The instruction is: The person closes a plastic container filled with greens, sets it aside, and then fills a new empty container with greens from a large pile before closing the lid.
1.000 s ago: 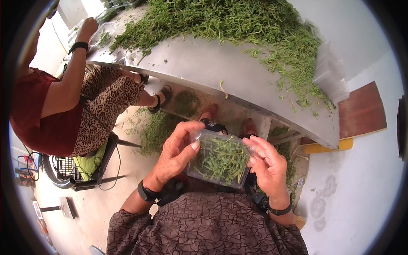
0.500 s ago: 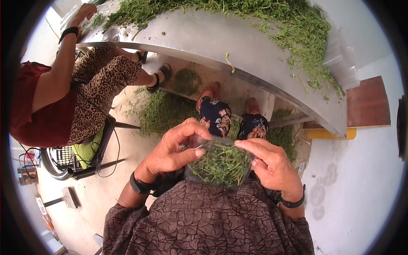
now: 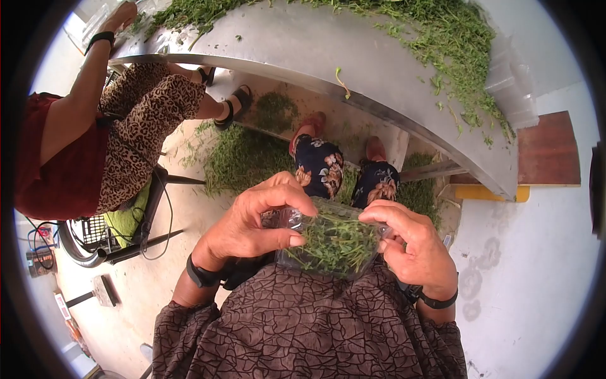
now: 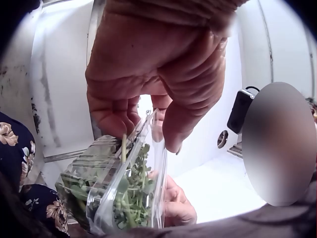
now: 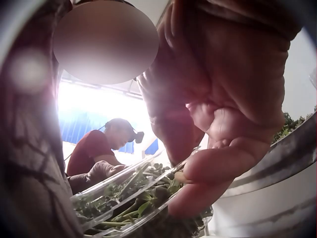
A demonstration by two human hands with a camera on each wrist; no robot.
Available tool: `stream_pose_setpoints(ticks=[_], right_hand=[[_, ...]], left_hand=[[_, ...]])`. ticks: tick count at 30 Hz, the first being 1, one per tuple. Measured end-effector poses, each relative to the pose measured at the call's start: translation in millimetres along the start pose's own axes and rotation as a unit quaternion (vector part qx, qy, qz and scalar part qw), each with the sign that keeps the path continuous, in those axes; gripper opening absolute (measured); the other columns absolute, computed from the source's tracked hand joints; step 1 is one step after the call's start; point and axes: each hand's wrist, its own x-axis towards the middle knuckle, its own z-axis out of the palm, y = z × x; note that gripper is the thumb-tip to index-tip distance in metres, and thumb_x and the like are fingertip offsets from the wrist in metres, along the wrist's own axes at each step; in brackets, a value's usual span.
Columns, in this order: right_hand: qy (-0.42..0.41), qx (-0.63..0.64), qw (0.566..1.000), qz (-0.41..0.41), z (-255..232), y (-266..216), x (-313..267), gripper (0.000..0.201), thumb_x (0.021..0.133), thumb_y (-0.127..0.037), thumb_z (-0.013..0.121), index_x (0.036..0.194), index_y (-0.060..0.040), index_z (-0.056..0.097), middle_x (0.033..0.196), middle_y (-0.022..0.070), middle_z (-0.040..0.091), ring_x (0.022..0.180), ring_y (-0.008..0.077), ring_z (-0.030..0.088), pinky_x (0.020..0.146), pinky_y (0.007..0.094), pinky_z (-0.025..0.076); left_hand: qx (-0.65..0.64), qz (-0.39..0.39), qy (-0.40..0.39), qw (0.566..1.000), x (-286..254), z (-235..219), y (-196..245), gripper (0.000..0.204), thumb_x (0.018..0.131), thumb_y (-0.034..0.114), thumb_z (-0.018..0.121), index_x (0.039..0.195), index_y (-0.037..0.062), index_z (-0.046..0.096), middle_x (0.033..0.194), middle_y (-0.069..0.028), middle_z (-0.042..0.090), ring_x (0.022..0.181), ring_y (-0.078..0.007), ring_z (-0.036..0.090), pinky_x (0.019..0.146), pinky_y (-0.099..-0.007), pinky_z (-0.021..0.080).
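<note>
A clear plastic clamshell box [image 3: 297, 259] packed with leafy green sprigs [image 3: 334, 243] is held between both hands over the lap. At its left end, my left hand [image 3: 252, 221] grips the rim between thumb and fingers. The right hand [image 3: 416, 246] pinches the opposite corner, its index finger lying along the far edge. From the left wrist, the box [image 4: 106, 198] shows its two halves close together, with a stem [image 4: 124, 148] at the seam by the fingertips. In the right wrist view, thumb and finger hold the edge of the box [image 5: 143, 188].
A metal table [image 3: 297, 44] curves across ahead, with a large heap of greens [image 3: 442, 44] on it. Stacked clear boxes [image 3: 510, 82] stand at its right end. Another person [image 3: 69, 145] sits at the left. More greens [image 3: 243, 161] lie on the floor beneath.
The right index finger has moved from the box's right side onto its far edge. The box has tilted slightly in the hands. The head view has shifted, showing more of the legs.
</note>
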Motion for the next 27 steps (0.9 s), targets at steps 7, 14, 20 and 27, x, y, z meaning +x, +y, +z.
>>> stream_pose_setpoints(ticks=[7, 14, 20, 27], right_hand=[[-0.014, -0.026, 0.999, -0.022, -1, 7, 0, 0.043, 0.067, 0.013, 0.051, 0.106, -0.001, 0.06, 0.101, 0.0105, 0.061, 0.059, 0.0226, 0.059, 0.053, 0.031, 0.045], [-0.032, -0.064, 0.997, -0.012, -1, 1, 2, 0.042, 0.067, 0.009, 0.054, 0.107, -0.0005, 0.061, 0.105, 0.0128, 0.061, 0.061, 0.028, 0.06, 0.056, 0.0318, 0.048], [-0.014, -0.02, 1.0, -0.013, 0, -9, -12, 0.044, 0.074, 0.006, 0.061, 0.117, -0.0018, 0.059, 0.114, 0.0164, 0.061, 0.064, 0.019, 0.064, 0.058, 0.0279, 0.051], [0.133, 0.12, 0.98, 0.083, 13, -4, -30, 0.034, 0.08, 0.003, 0.069, 0.111, 0.0016, 0.056, 0.104, 0.0122, 0.062, 0.068, 0.0106, 0.062, 0.058, 0.0238, 0.051]], left_hand=[[-0.006, -0.028, -0.011, 1.0, 2, 0, -1, 0.034, 0.071, 0.004, 0.077, 0.103, 0.0066, 0.066, 0.09, -0.001, 0.055, 0.092, -0.0168, 0.05, 0.083, -0.0299, 0.039], [-0.061, -0.111, 0.049, 0.991, -1, 5, 1, 0.019, 0.08, 0.011, 0.071, 0.097, 0.0038, 0.065, 0.094, -0.0045, 0.054, 0.089, -0.0145, 0.051, 0.081, -0.0275, 0.04], [-0.04, -0.063, 0.067, 0.995, -3, 3, 2, 0.014, 0.078, 0.003, 0.071, 0.091, 0.004, 0.066, 0.09, -0.0033, 0.057, 0.082, -0.0132, 0.055, 0.072, -0.0263, 0.044], [0.0, -0.018, 0.054, 0.998, -3, 4, 4, 0.018, 0.073, 0.004, 0.076, 0.088, 0.0049, 0.067, 0.083, -0.0033, 0.061, 0.079, -0.015, 0.058, 0.071, -0.0274, 0.045]])
